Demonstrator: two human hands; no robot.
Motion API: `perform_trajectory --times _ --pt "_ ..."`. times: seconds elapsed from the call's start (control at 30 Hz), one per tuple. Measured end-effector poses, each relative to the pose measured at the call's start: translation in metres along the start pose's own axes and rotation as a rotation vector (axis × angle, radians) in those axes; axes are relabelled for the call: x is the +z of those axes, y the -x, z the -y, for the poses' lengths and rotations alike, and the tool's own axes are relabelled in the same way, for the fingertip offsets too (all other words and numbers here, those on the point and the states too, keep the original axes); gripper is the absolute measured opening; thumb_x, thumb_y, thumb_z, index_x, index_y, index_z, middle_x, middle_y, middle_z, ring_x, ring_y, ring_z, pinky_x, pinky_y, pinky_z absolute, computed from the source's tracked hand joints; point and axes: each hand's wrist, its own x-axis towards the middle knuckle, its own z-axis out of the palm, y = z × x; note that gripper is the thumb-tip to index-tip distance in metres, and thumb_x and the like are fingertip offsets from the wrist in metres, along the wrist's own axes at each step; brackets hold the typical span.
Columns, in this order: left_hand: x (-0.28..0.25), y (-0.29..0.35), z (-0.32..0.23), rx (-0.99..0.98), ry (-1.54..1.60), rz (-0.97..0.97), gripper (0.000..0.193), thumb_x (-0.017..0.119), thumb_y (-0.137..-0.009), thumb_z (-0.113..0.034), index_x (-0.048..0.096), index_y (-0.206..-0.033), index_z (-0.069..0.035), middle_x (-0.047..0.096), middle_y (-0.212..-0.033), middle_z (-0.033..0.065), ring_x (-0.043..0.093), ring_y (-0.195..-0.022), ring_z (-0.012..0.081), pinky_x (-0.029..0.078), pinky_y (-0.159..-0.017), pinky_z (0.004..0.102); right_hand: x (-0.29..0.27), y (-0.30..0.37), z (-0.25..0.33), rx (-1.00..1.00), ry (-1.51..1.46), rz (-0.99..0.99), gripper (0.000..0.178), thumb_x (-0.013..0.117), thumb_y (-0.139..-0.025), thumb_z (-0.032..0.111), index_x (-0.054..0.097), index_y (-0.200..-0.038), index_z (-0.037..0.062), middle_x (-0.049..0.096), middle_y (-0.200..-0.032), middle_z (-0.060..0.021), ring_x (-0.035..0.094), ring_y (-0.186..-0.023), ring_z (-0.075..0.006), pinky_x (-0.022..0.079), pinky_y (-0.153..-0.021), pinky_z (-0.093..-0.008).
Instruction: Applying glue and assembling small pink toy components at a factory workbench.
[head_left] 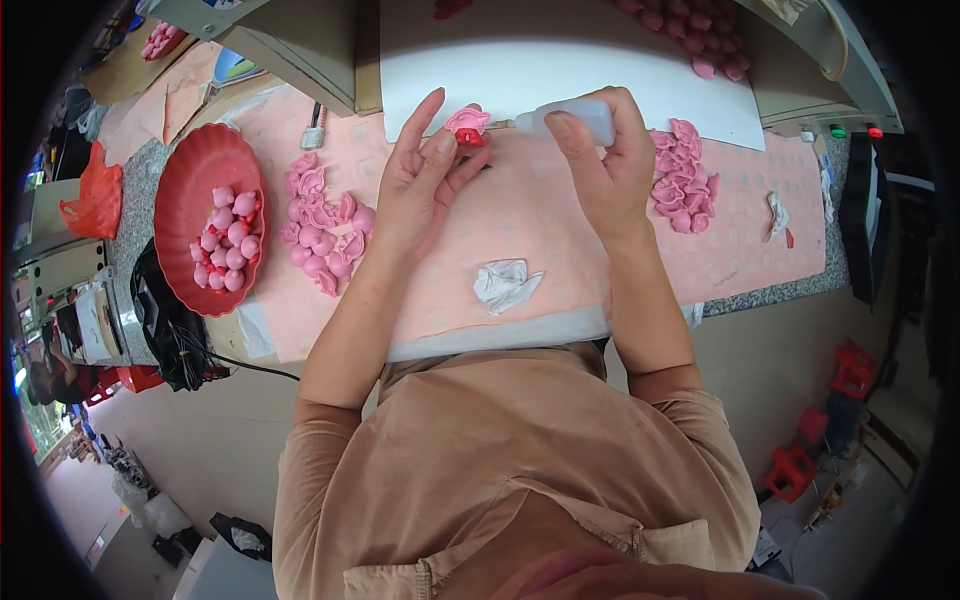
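Note:
Between the fingertips of my left hand [425, 185] is a small pink and red molded piece [467, 125], its pink part uppermost. My right hand [612, 165] is wrapped round a translucent white squeeze bottle [580, 120]. The bottle lies nearly level, and its thin nozzle points left, at or very close to the piece; I cannot tell whether they touch. Left of my left forearm lies a heap of pink molded pieces [322, 235], some round and some ruffled. Another heap of ruffled pink pieces [685, 180] lies to the right of my right hand.
A red scalloped bowl [172, 200] at the left holds several pink balls with red bits. Crumpled white tissue [508, 285] lies on the pink table cover [560, 240] before me. White paper [480, 60] spreads under the shelf, with more pink pieces [700, 40] at its far right.

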Motion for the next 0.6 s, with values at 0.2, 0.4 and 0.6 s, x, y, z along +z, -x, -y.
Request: perform_trajectory --times 0.2,0.4,0.6 --pt "-0.0002 0.0002 0.0002 0.0 -0.001 0.007 0.056 0.051 -0.097 -0.017 0.025 -0.146 -0.007 0.054 -0.129 0.0137 0.059 -0.109 0.0208 0.049 -0.1 0.0348 0.0026 0.0014 -0.0016 -0.024 0.022 0.065 0.03 0.074 -0.082 0.029 0.058 -0.082 0.0038 0.058 -0.07 -0.0043 0.053 -0.06 -0.0141 0.042 -0.054 -0.0265" --pt "-0.0016 0.0003 -0.0003 0.0 -0.007 0.01 0.056 0.051 -0.098 -0.017 0.025 -0.146 -0.008 0.053 -0.13 0.0136 0.059 -0.109 0.0203 0.049 -0.1 0.0353 0.0049 0.0024 -0.0044 -0.007 0.025 0.084 0.03 0.074 -0.081 0.03 0.058 -0.082 0.0043 0.057 -0.071 -0.0045 0.053 -0.061 -0.0142 0.041 -0.054 -0.0263" --pt "0.0012 0.0022 -0.0016 -0.002 -0.01 0.001 0.056 0.05 -0.098 -0.016 0.024 -0.146 -0.007 0.053 -0.13 0.0139 0.058 -0.11 0.0205 0.049 -0.1 0.0355 0.007 0.0039 -0.0051 -0.003 0.038 0.095 0.029 0.074 -0.081 0.029 0.058 -0.082 0.0046 0.058 -0.071 -0.0048 0.054 -0.061 -0.0154 0.042 -0.055 -0.0266"
